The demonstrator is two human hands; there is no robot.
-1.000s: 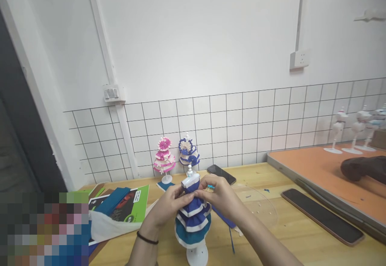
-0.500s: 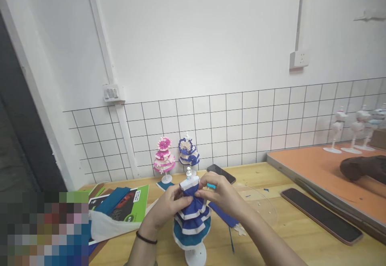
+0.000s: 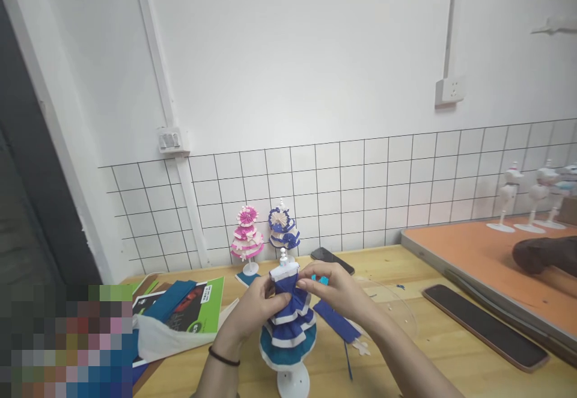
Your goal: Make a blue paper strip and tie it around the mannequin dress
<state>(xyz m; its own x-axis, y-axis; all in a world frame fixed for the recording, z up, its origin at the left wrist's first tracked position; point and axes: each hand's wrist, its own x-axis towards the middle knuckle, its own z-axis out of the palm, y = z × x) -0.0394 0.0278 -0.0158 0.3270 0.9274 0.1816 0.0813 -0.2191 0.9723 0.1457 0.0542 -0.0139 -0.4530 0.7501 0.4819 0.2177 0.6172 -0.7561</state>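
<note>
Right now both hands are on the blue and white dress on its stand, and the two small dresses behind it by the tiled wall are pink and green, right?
One slip: in the head view the left hand and right hand are on the blue and white dress, but behind it stand a pink dress and a blue and cream dress; none is green.

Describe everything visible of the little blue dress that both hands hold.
The blue dress is a miniature, seemingly paper or thin felt, on a white mannequin stand upright on the wooden table. It has a white top band, a dark blue bodice and ruffled tiers in dark blue with white stripes, the lowest tier teal with a white edge. The left hand grips its waist from the left; the right hand pinches the bodice from the right.
</note>
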